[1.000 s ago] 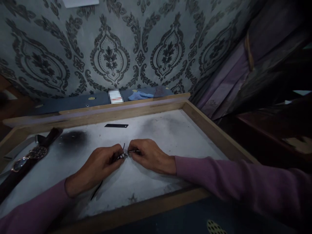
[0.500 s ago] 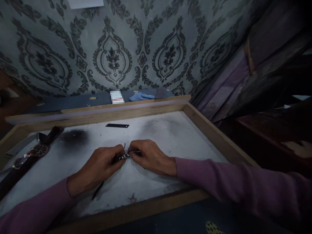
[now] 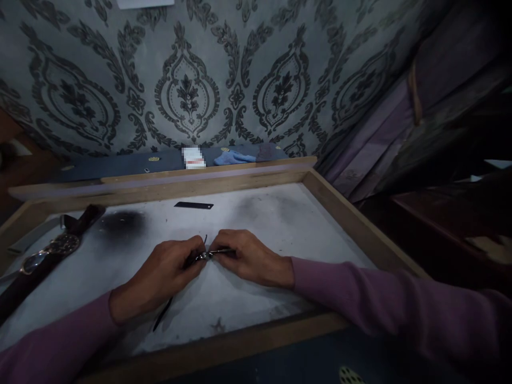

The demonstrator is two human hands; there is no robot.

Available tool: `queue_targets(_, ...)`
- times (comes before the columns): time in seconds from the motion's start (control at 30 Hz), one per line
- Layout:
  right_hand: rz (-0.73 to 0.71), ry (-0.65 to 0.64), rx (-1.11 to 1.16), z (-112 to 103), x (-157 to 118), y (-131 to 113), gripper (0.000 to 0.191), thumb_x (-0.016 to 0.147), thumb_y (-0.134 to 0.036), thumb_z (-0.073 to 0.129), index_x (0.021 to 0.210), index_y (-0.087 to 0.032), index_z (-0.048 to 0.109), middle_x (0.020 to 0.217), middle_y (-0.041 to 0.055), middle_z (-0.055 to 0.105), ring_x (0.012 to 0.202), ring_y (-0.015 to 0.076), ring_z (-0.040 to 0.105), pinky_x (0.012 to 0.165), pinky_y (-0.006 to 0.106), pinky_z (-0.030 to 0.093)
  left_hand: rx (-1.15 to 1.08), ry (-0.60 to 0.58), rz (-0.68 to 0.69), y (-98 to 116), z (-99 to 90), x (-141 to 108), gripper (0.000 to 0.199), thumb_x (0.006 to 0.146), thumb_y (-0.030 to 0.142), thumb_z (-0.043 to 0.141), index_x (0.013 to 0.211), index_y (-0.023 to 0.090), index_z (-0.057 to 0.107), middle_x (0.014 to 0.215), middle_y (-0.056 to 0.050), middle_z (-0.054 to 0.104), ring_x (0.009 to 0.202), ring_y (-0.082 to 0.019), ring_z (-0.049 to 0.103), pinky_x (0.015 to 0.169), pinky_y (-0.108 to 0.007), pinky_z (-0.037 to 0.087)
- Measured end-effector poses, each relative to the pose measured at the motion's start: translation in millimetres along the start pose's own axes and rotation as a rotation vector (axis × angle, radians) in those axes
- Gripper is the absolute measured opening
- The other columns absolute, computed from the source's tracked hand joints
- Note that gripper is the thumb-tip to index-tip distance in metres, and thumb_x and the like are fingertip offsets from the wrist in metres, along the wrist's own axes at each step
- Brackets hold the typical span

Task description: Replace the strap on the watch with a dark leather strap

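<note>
Left hand (image 3: 162, 266): thumb and fingers pinch a small metal piece (image 3: 203, 256); if this pinch is too loose, the piece could turn under pressure.
Right hand (image 3: 252, 258): it pinches a thin tool (image 3: 222, 250), which points toward the left fingertips; too much force could make it slip and scratch the metal or prick a finger.
Small metal piece: it sits between the two hands, partly covered by fingers; the light is dim, so one cannot tell if the tool touches it.
Dark strip (image 3: 163, 313): it hangs out below the left hand; if the wrist catches it, the piece might be pulled aside.
Table (image 3: 346, 213): a wooden rim surrounds the pale surface; a tiny dropped part could be lost among the specks there.
Black flat strip (image 3: 194, 205): it lies beyond the hands; a wide reach might push it.
Watch (image 3: 64, 244): it lies well apart, at the left, so a knock seems less likely.
</note>
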State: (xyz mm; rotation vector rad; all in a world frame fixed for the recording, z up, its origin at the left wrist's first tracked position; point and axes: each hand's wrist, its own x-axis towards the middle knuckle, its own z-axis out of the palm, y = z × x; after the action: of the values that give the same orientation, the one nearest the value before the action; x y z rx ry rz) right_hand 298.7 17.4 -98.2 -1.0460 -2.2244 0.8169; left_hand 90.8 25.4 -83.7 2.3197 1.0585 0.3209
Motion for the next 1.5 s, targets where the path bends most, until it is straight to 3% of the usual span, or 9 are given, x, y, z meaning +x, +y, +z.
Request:
queue_targets(0.33,0.11,0.02,0.159,4.7,-2.8,-5.1,0.01,0.079,-0.013,0.062,0.088,-0.016,0.064,0.081,0.0019,0.067,0.072,0.0133,0.062,0.064,0.024,0.047,0.079,0.023,0.062,6.9,1.2,-1.7,0.012,0.089,0.022,0.044,0.077,0.021,0.043,0.06,0.005,0.05,0.051,-0.012,0.045,0.052,-0.023,0.029)
queue_targets(0.57,0.056,0.063,0.06,6.3,-4.3,-6.9,0.04,0.079,-0.01,0.056,0.117,-0.018,0.049,0.082,-0.0003,0.065,0.068,0.0127,0.06,0.062,0.024,0.046,0.086,0.026,0.074,4.4,2.9,-3.0,0.009,0.09,0.019,0.043,0.092,0.02,0.052,0.073,0.0,0.065,0.061,-0.016,0.058,0.057,-0.026,0.039)
queue_targets(0.7,-0.008,0.07,-0.016,2.9,-6.2,-7.9,0.041,0.08,-0.008,0.052,0.119,-0.017,0.046,0.084,0.0016,0.065,0.07,0.0142,0.062,0.063,0.026,0.047,0.052,0.033,0.116,4.8,0.5,-2.8,0.014,0.093,0.019,0.043,0.096,0.02,0.056,0.078,-0.001,0.068,0.065,-0.016,0.061,0.058,-0.026,0.041)
queue_targets(0.9,-0.065,0.021,-0.135,-3.8,-6.2,-9.1,0.027,0.084,-0.01,0.053,0.11,-0.018,0.052,0.093,0.0052,0.068,0.084,0.0167,0.064,0.073,0.028,0.048,0.126,0.02,0.234,1.9,-3.5,-4.0,0.022,0.097,0.019,0.04,0.106,0.022,0.06,0.087,-0.003,0.069,0.073,-0.017,0.065,0.066,-0.028,0.048)
queue_targets(1.1,-0.079,0.024,-0.264,-4.3,-5.2,-7.2,0.004,0.082,-0.014,0.059,0.085,-0.017,0.06,0.077,0.0027,0.066,0.07,0.0146,0.06,0.062,0.024,0.042,0.337,0.065,0.34,-4.2,-2.4,-8.2,0.027,0.098,0.017,0.036,0.109,0.021,0.06,0.08,-0.003,0.065,0.067,-0.017,0.061,0.058,-0.027,0.047)
queue_targets(1.33,-0.104,0.028,-0.17,-2.0,-3.1,-4.9,0.009,0.081,-0.009,0.056,0.08,-0.016,0.062,0.078,0.0018,0.067,0.072,0.0129,0.06,0.066,0.024,0.044,0.123,0.037,0.22,-0.6,-2.4,-5.1,0.017,0.096,0.021,0.044,0.099,0.021,0.061,0.085,-0.002,0.069,0.075,-0.017,0.064,0.066,-0.027,0.046)
queue_targets(1.5,-0.141,0.026,-0.14,0.3,-3.3,-5.6,0.008,0.078,-0.009,0.058,0.074,-0.016,0.059,0.069,0.0,0.062,0.064,0.0115,0.056,0.059,0.022,0.041,0.184,0.015,0.187,4.4,-1.2,-4.7,0.017,0.095,0.023,0.046,0.091,0.02,0.063,0.078,-0.002,0.067,0.07,-0.017,0.062,0.061,-0.026,0.042)
